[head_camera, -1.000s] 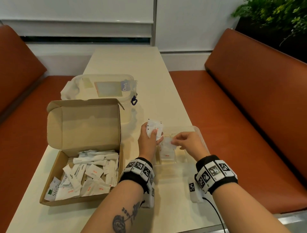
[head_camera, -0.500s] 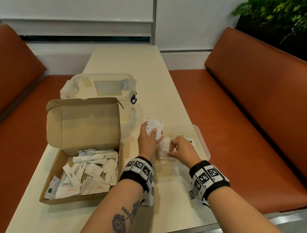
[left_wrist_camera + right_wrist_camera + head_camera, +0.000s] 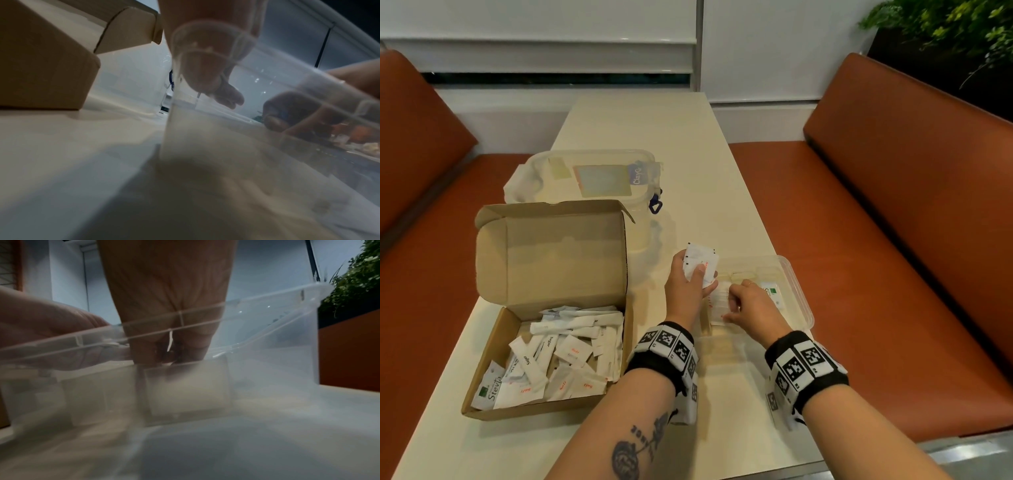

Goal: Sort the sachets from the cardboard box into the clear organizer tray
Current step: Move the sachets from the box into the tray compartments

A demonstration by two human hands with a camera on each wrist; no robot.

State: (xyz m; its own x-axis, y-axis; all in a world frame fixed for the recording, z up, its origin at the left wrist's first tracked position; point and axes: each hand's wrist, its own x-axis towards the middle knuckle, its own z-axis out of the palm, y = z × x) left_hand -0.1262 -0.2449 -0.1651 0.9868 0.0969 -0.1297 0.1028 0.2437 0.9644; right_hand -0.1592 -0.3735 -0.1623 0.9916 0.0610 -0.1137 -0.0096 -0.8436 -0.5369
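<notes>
Sachets (image 3: 700, 265) gripped in left hand (image 3: 688, 291) – head view only; right hand (image 3: 751, 308) curled inside tray (image 3: 796, 291).

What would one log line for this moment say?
left hand: holds sachets | right hand: in organizer tray | cardboard box: open

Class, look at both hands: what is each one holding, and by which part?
The left hand grips a bunch of sachets by their lower ends. The right hand reaches into the tray; whether it holds anything cannot be told.
</notes>
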